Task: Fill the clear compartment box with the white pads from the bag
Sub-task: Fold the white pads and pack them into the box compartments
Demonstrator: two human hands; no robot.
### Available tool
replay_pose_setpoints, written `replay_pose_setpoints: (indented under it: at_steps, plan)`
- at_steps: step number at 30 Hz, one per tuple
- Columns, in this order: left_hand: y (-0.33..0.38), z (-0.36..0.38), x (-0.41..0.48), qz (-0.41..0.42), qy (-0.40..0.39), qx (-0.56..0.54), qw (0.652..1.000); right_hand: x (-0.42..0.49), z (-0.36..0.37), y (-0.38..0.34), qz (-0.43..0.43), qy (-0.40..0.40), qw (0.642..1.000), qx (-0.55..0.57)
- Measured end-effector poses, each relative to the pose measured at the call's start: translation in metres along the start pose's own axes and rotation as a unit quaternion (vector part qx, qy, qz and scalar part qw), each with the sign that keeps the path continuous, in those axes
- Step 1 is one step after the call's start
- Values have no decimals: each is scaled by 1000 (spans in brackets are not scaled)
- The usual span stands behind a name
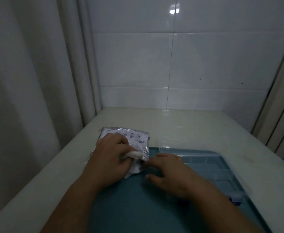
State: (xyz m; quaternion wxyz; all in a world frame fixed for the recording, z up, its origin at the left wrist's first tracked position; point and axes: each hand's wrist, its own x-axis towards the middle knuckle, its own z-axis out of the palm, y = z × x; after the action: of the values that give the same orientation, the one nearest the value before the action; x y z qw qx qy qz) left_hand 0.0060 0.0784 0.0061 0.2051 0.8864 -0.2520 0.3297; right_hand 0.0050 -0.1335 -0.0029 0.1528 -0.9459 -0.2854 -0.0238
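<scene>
Teal mat (138, 207) nearest, laid on a pale tabletop (205, 125). At left, left hand (109, 158) on the printed plastic bag (131, 138), fingers curled round one white pad (135, 154) at the bag's torn mouth. Right hand (168, 172) just beside, fingers loosely spread, holding nothing. At right, clear compartment box (213, 167) on the mat, visible compartments showing no pads. Judged barely begun, with nearly all filling left.
</scene>
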Motion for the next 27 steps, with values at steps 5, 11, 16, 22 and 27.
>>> replay_pose_setpoints:
  at_steps: [5,11,16,22,27]
  plan:
    - [17,-11,4,-129,48,-159,978,-4,-9,4,8,97,991,96]
    - [26,-2,14,-313,67,-292,901,-13,-24,21,94,166,969,159]
    - [46,11,33,-319,69,-309,893,-23,-43,34,125,217,938,240]
    - [75,37,51,-332,-16,-348,877,-26,-49,39,182,207,892,357]
    - [86,58,54,-304,-42,-315,898,-25,-43,43,205,193,871,402]
